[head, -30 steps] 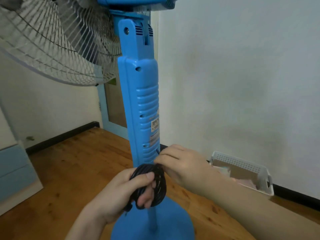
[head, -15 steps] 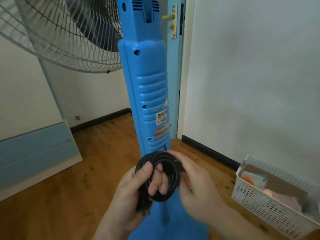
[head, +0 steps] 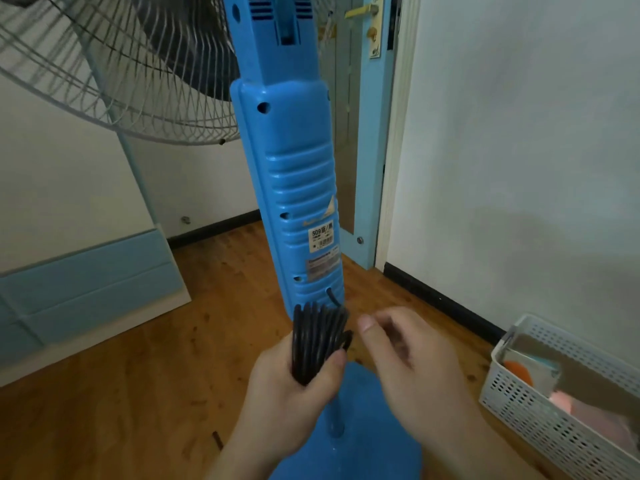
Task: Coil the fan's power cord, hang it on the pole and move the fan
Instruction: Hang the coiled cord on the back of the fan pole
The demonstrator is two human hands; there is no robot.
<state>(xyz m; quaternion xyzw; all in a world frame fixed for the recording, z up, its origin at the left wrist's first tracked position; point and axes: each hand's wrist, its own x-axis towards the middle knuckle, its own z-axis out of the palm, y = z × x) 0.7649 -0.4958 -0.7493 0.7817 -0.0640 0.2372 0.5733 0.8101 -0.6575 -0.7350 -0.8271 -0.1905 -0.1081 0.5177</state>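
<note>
A blue standing fan fills the middle of the view, with its wide upright column (head: 291,188) in front of me, its wire grille (head: 114,71) at the upper left and its round base (head: 363,445) on the floor. The black power cord (head: 318,337) comes out near the column's lower end and is gathered into a tight coil. My left hand (head: 294,393) grips that coil from below, just under the column. My right hand (head: 412,362) hovers to the right of the coil, blurred, fingers loosely curled, touching nothing that I can see.
A white perforated basket (head: 540,420) with items inside stands on the wooden floor at the right, against the wall. A light blue door (head: 363,133) stands behind the fan. Pale blue furniture (head: 86,289) sits at the left.
My right hand has let go of the coil and moved away to the right. The left hand has squeezed the loops flat and turned them upright. My view has moved closer to the column.
</note>
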